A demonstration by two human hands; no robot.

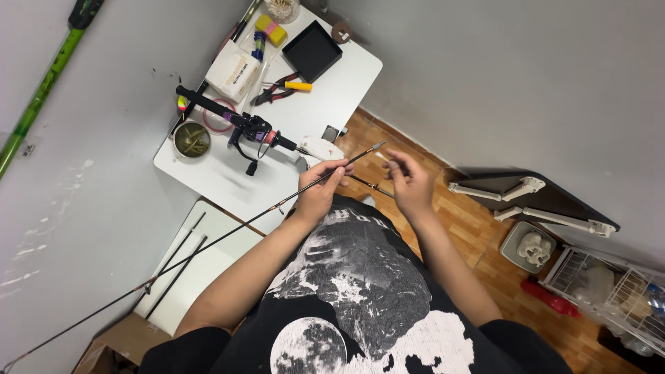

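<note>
Left hand (pixel 320 194) is closed around a thin dark rod section (pixel 228 234), gripping it near its upper end between the thumb and the fingers. This rod section runs in a long diagonal line from its pale tip (pixel 379 145), just above the hand, down past the left forearm to the lower left corner of the view. 1 small line guide (pixel 147 283) sits on it far below the hand.

Right hand (pixel 409 181) is raised just beside the left one, with the fingers loosely curled and the thumb and forefinger pinched near a small white thing (pixel 382 156); it is too small to tell what it is, and I cannot tell if the hand really holds it. Both hands are above the person's black printed shirt (pixel 360 291).

Behind the hands stands a white table (pixel 208 173). On it lies the handle part of a fishing rod with a spinning reel (pixel 248 131), pointing toward the hands. Near it are a round tin (pixel 191 139) with dull greenish pieces inside, a pair of pliers with red and yellow grips (pixel 282 88), an open black box (pixel 312 50) and a white paper packet (pixel 233 71). A green pole (pixel 43 90) leans on the grey wall at the left. To the right, on the wooden floor (pixel 485 235), a white wire rack (pixel 609 287) is visible.
</note>
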